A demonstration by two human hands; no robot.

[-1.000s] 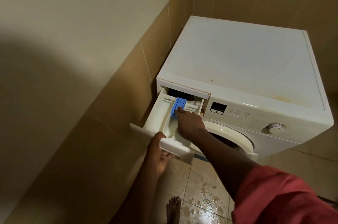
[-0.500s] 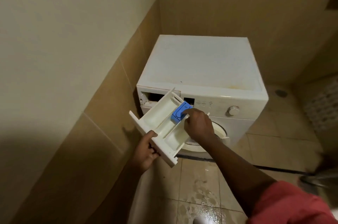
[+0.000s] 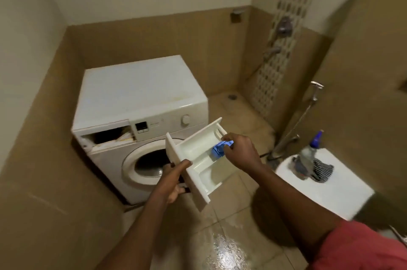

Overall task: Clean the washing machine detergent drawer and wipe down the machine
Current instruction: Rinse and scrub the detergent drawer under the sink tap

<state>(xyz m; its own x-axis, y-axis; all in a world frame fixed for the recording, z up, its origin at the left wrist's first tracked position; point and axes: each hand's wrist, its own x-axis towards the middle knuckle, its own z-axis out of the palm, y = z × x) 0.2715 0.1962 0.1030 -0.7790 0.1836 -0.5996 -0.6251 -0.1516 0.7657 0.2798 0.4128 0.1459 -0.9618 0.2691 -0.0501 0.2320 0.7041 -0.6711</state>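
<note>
The white detergent drawer (image 3: 198,150) is out of the washing machine (image 3: 136,97) and held in the air in front of the machine's round door. My left hand (image 3: 174,183) grips its front panel from below, thumb over the edge. My right hand (image 3: 240,153) rests on the drawer's far end and its fingers pinch the blue softener insert (image 3: 218,149) in the middle compartment. The drawer slot (image 3: 112,136) at the machine's top left gapes dark and open.
A white toilet tank lid (image 3: 330,190) at the right carries a spray bottle (image 3: 308,153) with a blue cap and a striped cloth (image 3: 322,169). A hand shower hose (image 3: 301,115) and wall taps (image 3: 284,27) lie beyond. The tiled floor (image 3: 224,245) is wet.
The drawer has come fully out of the slot and moved right, away from the machine, with both hands on it. My view has swung right, bringing the toilet tank into sight.
</note>
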